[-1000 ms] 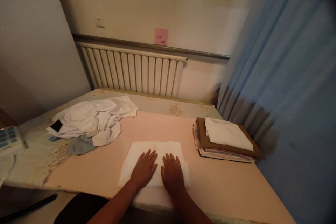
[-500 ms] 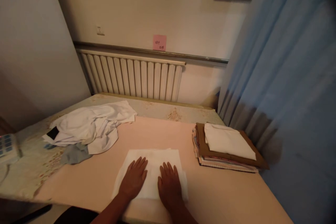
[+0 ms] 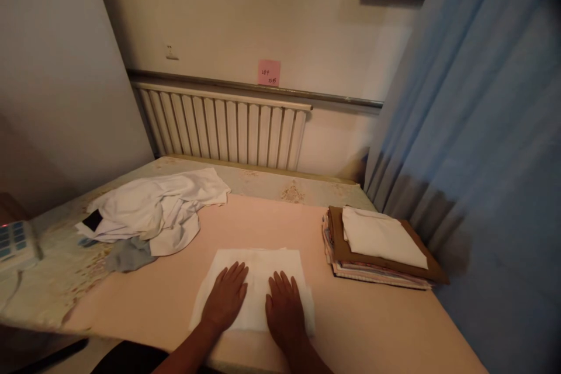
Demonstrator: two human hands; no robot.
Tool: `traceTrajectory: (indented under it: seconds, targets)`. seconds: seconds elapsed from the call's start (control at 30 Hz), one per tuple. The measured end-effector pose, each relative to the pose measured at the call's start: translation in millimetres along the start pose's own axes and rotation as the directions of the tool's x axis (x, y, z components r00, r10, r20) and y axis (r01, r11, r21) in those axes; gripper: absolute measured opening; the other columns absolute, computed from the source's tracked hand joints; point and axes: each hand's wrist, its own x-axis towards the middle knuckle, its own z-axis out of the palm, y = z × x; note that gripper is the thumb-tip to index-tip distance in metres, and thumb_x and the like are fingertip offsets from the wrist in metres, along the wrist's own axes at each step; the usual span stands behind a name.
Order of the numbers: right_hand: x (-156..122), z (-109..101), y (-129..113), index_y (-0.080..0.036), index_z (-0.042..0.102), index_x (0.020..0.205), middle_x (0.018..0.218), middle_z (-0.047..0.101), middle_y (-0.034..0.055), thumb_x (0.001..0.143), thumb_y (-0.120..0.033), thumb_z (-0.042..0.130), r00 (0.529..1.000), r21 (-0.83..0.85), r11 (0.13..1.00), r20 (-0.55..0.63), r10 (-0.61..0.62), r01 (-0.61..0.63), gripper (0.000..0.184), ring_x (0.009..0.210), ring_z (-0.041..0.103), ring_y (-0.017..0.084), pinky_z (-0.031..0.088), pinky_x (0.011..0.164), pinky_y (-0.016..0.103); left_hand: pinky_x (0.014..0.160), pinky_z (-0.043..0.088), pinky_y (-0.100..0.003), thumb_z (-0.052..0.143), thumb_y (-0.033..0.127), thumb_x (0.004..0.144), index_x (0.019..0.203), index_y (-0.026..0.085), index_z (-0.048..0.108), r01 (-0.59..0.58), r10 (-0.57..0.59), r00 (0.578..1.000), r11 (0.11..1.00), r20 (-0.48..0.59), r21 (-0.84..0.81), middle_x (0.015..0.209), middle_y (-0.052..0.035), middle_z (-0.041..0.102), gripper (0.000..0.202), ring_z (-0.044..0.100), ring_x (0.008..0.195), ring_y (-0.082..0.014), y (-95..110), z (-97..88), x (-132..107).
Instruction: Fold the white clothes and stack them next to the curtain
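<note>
A folded white cloth (image 3: 258, 266) lies flat near the front edge of the pink-covered table (image 3: 363, 321). My left hand (image 3: 224, 298) rests palm down on its left half, fingers stretched out and slightly apart. Beside it, my right hand (image 3: 284, 310) lies flat on the cloth's right half, fingers also extended. Neither hand grips anything. The near edge of the cloth is partly covered by both hands.
A heap of crumpled white and grey clothes (image 3: 149, 210) lies at the left. A stack of folded cloths (image 3: 377, 239) sits at the right, topped by a white piece. A radiator (image 3: 223, 125) lines the back wall. A blue curtain (image 3: 482, 146) hangs at right. A keypad device (image 3: 15, 242) sits far left.
Both hands slid a little toward me over the cloth, staying flat on it. The view shifted slightly; nothing else moved.
</note>
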Motion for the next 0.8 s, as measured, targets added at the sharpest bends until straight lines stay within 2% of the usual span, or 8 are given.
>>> traceTrajectory:
  seconds: [0.47,0.8]
  targets:
    - [-2.5,5.0,1.5,-0.019,0.059,0.125,0.132,0.059,0.0092,0.091,-0.025,0.048,0.997,-0.001,0.999,-0.062,-0.042,0.042,0.036,0.132,0.044,0.025,0.027,0.114,0.050,0.109,0.034,-0.046,0.037,0.035,0.097,0.136,0.023,0.050,-0.022,0.023,0.997,1.000,-0.078,0.012,0.139,-0.0043,0.054,0.043,0.045,0.132,-0.0237,-3.3,9.3,-2.7]
    - [-1.3,2.7,1.0,-0.021,0.060,0.124,0.132,0.059,0.0083,0.090,-0.025,0.048,0.999,0.011,1.000,-0.037,-0.023,0.023,0.036,0.131,0.046,0.026,0.029,0.114,0.050,0.108,0.035,-0.046,0.037,0.032,0.096,0.136,0.023,0.051,-0.022,0.024,0.996,0.999,-0.082,0.024,0.140,-0.0041,0.054,0.043,0.046,0.132,-0.0241,-2.3,8.1,-2.9]
